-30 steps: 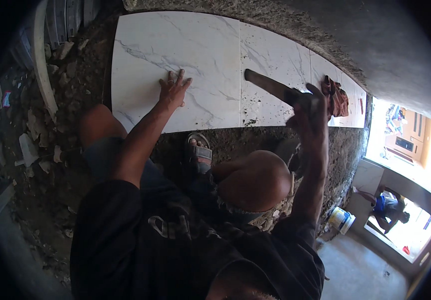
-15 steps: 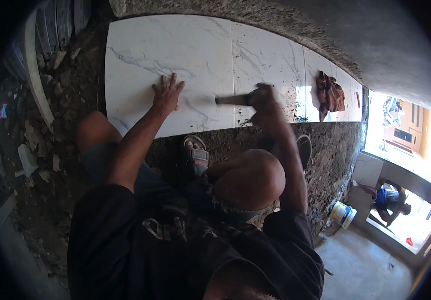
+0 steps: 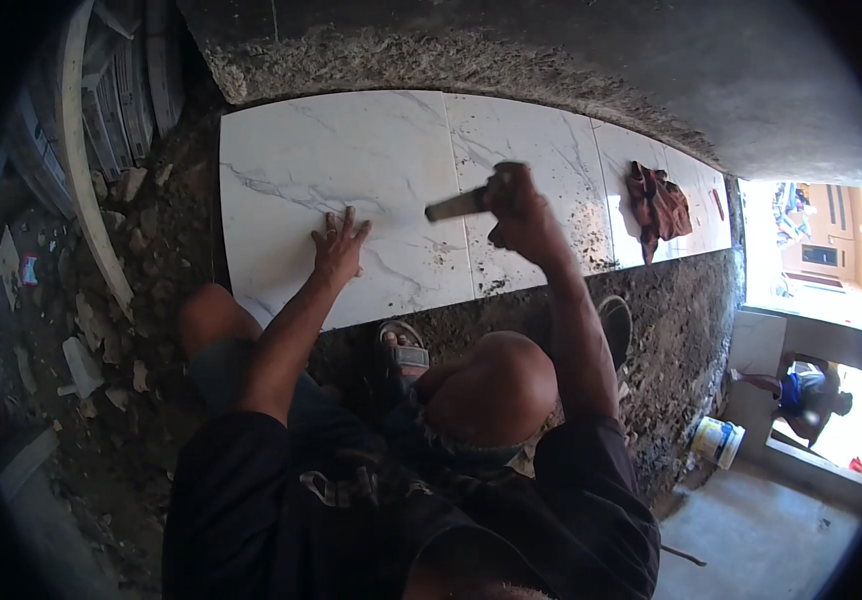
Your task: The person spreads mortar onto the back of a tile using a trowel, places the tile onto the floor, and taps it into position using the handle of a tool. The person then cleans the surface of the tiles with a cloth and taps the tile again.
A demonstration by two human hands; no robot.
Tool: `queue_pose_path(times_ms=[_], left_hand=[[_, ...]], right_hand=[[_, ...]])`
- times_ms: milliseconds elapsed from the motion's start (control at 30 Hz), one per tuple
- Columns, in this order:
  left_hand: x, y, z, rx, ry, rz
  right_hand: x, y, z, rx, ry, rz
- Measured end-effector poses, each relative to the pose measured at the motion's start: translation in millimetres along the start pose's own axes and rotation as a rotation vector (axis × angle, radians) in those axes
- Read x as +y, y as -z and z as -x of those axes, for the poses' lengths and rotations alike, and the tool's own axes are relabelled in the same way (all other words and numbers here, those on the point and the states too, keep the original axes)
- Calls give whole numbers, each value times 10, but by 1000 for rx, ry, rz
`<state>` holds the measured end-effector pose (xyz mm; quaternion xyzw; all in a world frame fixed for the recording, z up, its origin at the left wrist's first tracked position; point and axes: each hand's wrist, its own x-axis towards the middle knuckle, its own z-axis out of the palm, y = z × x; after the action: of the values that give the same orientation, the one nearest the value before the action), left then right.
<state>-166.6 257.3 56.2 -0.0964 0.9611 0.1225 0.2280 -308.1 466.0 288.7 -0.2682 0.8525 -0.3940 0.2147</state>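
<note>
At ten o'clock, the left hand [image 3: 339,257] is laid flat, splayed, on a white veined tile [image 3: 371,165] at eleven; a stick-like tool [image 3: 458,205] is gripped by the clenched right hand [image 3: 521,212] towards one. A reddish-brown cloth [image 3: 663,205] is seen at two, a bucket [image 3: 717,442] at four. The tool's rear is hidden; tip contact cannot be told.

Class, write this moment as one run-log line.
left hand: spread on marbled tile | right hand: gripping stick-shaped tool | brown cloth: on tiles
</note>
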Motion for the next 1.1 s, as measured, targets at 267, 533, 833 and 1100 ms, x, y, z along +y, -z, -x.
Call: queue_pose_path(times_ms=[267,533,833,1100], left_hand=[[-24,31,-78,-71,-21,-15],[-456,310,-398,66,201,76],[-456,254,-379,155,216,75],[-488,252,-373,80,229,45]], right_hand=[[-13,-80,-697,18,-219,-119],[5,-96,-848,-96,-265,-368],[-1207,3,-1732,42,122,-399],[-944,-695,-2430,-137,-25,-284]])
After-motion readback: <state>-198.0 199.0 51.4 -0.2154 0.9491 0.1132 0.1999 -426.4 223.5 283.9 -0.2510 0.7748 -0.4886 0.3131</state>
